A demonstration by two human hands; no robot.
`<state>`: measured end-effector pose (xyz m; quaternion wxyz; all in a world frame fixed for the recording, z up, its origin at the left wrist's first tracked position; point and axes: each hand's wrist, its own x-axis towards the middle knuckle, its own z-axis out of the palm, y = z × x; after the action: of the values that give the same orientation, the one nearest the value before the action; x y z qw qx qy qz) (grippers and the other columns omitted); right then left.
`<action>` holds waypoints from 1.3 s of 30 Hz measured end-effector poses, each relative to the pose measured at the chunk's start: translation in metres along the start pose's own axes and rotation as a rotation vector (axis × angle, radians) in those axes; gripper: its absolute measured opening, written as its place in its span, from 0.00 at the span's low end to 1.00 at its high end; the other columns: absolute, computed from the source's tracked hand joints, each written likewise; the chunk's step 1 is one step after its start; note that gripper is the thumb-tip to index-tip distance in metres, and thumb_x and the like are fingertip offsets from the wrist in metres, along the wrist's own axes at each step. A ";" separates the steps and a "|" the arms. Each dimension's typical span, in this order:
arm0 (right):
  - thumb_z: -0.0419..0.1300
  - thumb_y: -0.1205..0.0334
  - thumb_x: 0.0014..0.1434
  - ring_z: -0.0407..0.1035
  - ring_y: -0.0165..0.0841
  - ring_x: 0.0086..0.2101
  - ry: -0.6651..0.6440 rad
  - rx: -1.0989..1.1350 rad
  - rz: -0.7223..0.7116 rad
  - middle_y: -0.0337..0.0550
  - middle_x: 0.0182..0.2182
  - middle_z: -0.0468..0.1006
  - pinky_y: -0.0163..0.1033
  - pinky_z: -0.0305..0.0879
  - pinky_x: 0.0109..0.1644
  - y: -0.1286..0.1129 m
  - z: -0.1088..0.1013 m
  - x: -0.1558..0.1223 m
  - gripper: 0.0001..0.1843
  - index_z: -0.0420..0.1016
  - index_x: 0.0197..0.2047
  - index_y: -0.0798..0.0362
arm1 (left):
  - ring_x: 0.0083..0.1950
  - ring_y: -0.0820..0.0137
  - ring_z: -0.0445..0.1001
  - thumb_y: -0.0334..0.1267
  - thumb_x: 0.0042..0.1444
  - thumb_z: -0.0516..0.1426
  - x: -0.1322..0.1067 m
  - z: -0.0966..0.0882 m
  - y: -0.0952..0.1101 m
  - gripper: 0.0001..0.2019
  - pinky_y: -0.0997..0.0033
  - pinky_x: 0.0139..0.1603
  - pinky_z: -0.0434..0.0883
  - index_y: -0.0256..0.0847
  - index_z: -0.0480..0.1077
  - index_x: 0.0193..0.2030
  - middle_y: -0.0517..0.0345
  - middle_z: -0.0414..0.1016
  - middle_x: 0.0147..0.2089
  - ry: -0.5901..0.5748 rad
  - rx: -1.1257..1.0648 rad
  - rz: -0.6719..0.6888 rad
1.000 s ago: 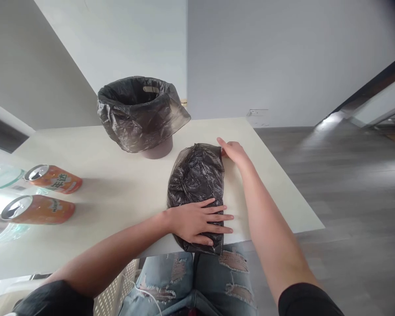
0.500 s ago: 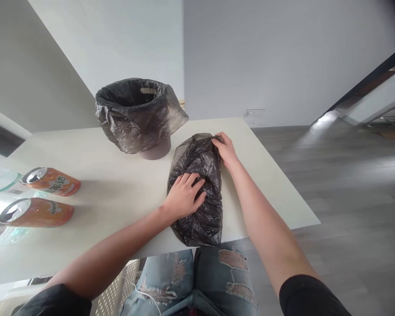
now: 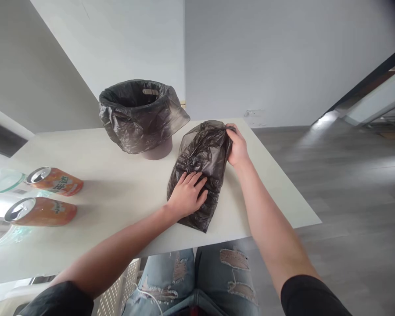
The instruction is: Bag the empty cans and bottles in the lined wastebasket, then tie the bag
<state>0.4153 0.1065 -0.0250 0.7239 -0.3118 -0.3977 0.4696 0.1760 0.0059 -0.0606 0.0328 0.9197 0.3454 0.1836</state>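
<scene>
A thin black plastic bag (image 3: 206,151), crinkled and partly see-through, lies in front of me at the table's near side. My left hand (image 3: 188,195) rests flat on its lower half with the fingers spread. At the bag's far right corner, my right hand (image 3: 237,145) grips the edge between thumb and fingers, lifting it a little. Beyond the bag to the left stands a trash bin (image 3: 158,151), its rim covered by another black plastic bag (image 3: 138,127) folded over the outside.
Two opened orange drink cans (image 3: 57,181) stand at the left of the white table (image 3: 118,197). Clear glass or plastic containers (image 3: 6,180) are beside them, cut by the frame edge. A wall socket (image 3: 254,113) sits low on the grey wall behind.
My right hand has moved away and to the right, pulling the bag's far end up. The bag's near end has slid away from the table edge. My left hand has barely shifted.
</scene>
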 end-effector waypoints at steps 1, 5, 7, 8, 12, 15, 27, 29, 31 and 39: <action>0.72 0.52 0.56 0.73 0.34 0.36 -0.002 0.004 -0.011 0.33 0.34 0.76 0.41 0.74 0.45 -0.002 0.000 0.000 0.15 0.71 0.39 0.46 | 0.75 0.51 0.67 0.45 0.75 0.50 0.000 0.002 -0.002 0.24 0.40 0.78 0.61 0.38 0.72 0.70 0.43 0.70 0.73 -0.028 0.005 -0.002; 0.71 0.44 0.56 0.78 0.43 0.50 -0.031 0.022 0.037 0.39 0.44 0.83 0.51 0.77 0.57 -0.005 -0.005 -0.001 0.20 0.77 0.47 0.44 | 0.81 0.48 0.56 0.49 0.76 0.47 0.004 0.009 -0.010 0.28 0.36 0.81 0.54 0.39 0.67 0.75 0.44 0.61 0.79 -0.112 0.005 0.013; 0.67 0.35 0.57 0.76 0.49 0.57 -0.068 0.047 0.104 0.44 0.48 0.84 0.57 0.75 0.61 -0.003 -0.009 -0.002 0.26 0.78 0.50 0.46 | 0.82 0.48 0.53 0.50 0.76 0.47 0.006 0.010 -0.015 0.28 0.35 0.80 0.54 0.40 0.64 0.77 0.44 0.57 0.81 -0.151 0.001 0.033; 0.65 0.32 0.57 0.74 0.51 0.60 -0.092 0.060 0.130 0.45 0.49 0.84 0.59 0.74 0.63 -0.002 -0.011 -0.004 0.29 0.79 0.50 0.46 | 0.82 0.47 0.52 0.51 0.76 0.47 0.008 0.010 -0.017 0.29 0.35 0.80 0.54 0.42 0.62 0.78 0.44 0.56 0.81 -0.169 0.000 0.043; 0.72 0.30 0.48 0.72 0.55 0.63 -0.278 0.004 0.207 0.46 0.52 0.84 0.62 0.72 0.66 -0.004 -0.012 -0.016 0.38 0.79 0.54 0.46 | 0.83 0.46 0.50 0.53 0.76 0.47 0.011 0.012 -0.028 0.30 0.32 0.79 0.53 0.45 0.58 0.80 0.43 0.53 0.82 -0.186 -0.001 0.047; 0.76 0.37 0.44 0.72 0.55 0.63 -0.476 -0.167 0.277 0.48 0.57 0.83 0.59 0.71 0.66 -0.012 -0.003 -0.025 0.45 0.77 0.62 0.47 | 0.83 0.45 0.50 0.54 0.76 0.49 0.012 0.012 -0.032 0.31 0.31 0.79 0.53 0.44 0.59 0.79 0.40 0.55 0.81 -0.141 -0.009 0.055; 0.67 0.36 0.63 0.57 0.51 0.74 -1.188 -0.412 0.189 0.48 0.74 0.66 0.58 0.52 0.77 -0.032 0.025 -0.025 0.40 0.71 0.73 0.43 | 0.26 0.73 0.74 0.35 0.67 0.56 -0.010 -0.014 -0.016 0.13 0.69 0.27 0.72 0.41 0.71 0.29 0.60 0.79 0.30 0.450 -0.088 0.632; 0.65 0.37 0.65 0.59 0.50 0.73 -1.309 -0.409 0.230 0.48 0.73 0.66 0.57 0.53 0.77 -0.030 0.027 -0.025 0.38 0.72 0.72 0.44 | 0.25 0.74 0.71 0.36 0.66 0.57 -0.009 -0.017 -0.014 0.15 0.70 0.26 0.70 0.42 0.69 0.26 0.61 0.77 0.29 0.475 -0.056 0.714; 0.65 0.38 0.66 0.64 0.48 0.71 -1.390 -0.409 0.271 0.49 0.71 0.70 0.54 0.54 0.77 -0.028 0.030 -0.025 0.35 0.75 0.70 0.46 | 0.24 0.75 0.70 0.37 0.66 0.58 -0.008 -0.019 -0.012 0.16 0.71 0.26 0.69 0.42 0.67 0.25 0.61 0.76 0.28 0.496 -0.052 0.771; 0.75 0.38 0.53 0.83 0.43 0.51 -1.291 -0.528 0.394 0.49 0.49 0.88 0.49 0.66 0.71 -0.013 0.031 -0.031 0.27 0.90 0.47 0.50 | 0.28 0.71 0.74 0.44 0.69 0.54 -0.017 -0.011 -0.009 0.16 0.69 0.25 0.70 0.43 0.70 0.30 0.56 0.78 0.33 0.466 -0.200 0.874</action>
<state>0.3869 0.0755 -0.0080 0.1472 -0.2026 -0.7825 0.5701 0.1547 0.0006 -0.0569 -0.0371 0.9053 -0.0933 0.4127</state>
